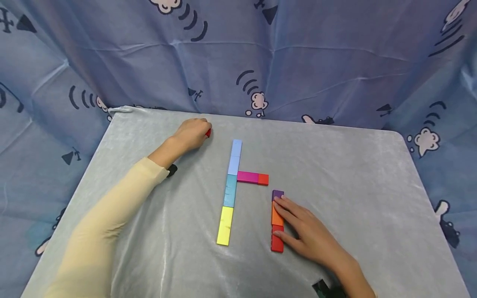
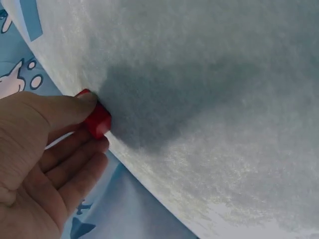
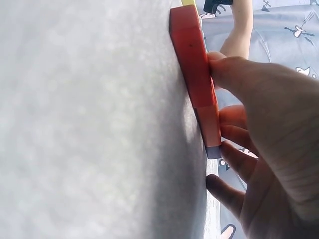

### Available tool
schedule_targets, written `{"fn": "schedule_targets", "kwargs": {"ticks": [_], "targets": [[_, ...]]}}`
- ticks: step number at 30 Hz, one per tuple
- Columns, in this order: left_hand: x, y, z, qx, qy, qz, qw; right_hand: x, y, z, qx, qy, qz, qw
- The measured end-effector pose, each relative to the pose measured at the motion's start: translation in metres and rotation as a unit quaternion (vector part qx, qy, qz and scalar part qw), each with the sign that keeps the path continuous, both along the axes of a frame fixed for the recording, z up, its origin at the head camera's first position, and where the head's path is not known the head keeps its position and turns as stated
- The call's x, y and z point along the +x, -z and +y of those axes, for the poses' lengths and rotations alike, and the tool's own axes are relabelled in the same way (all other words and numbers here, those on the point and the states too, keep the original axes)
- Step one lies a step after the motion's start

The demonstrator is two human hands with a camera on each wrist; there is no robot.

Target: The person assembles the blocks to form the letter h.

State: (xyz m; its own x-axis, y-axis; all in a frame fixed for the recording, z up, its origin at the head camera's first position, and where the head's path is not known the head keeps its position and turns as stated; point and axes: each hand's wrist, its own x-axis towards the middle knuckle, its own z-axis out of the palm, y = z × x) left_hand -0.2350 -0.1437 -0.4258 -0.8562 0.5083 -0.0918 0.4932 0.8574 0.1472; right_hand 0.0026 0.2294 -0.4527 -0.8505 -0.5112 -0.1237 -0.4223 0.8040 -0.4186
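Note:
Near the table's far edge, my left hand (image 1: 194, 133) pinches a small red block (image 2: 99, 121) between thumb and fingers, a little above the cloth. Thumb and fingertips of my right hand (image 1: 311, 234) rest on a short row made of a purple block (image 1: 277, 194), an orange block (image 1: 277, 216) and a red block (image 1: 277, 243). Left of that row stands a longer line of light blue blocks (image 1: 234, 161), teal blocks (image 1: 230, 190) and a yellow block (image 1: 225, 225). A magenta block (image 1: 247, 177) and an orange-red block (image 1: 263, 179) branch off its right side.
Grey plush cloth (image 1: 354, 174) covers the table. Behind it and at both sides hangs a blue patterned curtain (image 1: 316, 62). A dark wrist device (image 1: 324, 288) sits by the right wrist, another (image 1: 172, 170) by the left.

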Motion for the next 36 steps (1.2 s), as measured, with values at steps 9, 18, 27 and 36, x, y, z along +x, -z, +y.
{"fn": "schedule_targets", "kwargs": {"ticks": [9, 18, 27, 36], "targets": [[0.006, -0.006, 0.006, 0.06, -0.003, 0.004, 0.9982, 0.0, 0.001, 0.0, -0.001, -0.001, 0.003, 1.0], [0.021, -0.011, 0.025, 0.131, 0.008, 0.029, 0.9909, 0.001, 0.003, 0.001, 0.0, -0.001, 0.001, 1.0], [0.042, -0.023, 0.068, 0.137, 0.099, -0.009, 0.9855, 0.0, 0.001, 0.002, 0.005, -0.001, -0.002, 1.0], [0.059, -0.023, 0.097, 0.124, 0.183, -0.023, 0.975, -0.001, 0.001, 0.002, -0.005, -0.005, 0.013, 0.9999]]}}
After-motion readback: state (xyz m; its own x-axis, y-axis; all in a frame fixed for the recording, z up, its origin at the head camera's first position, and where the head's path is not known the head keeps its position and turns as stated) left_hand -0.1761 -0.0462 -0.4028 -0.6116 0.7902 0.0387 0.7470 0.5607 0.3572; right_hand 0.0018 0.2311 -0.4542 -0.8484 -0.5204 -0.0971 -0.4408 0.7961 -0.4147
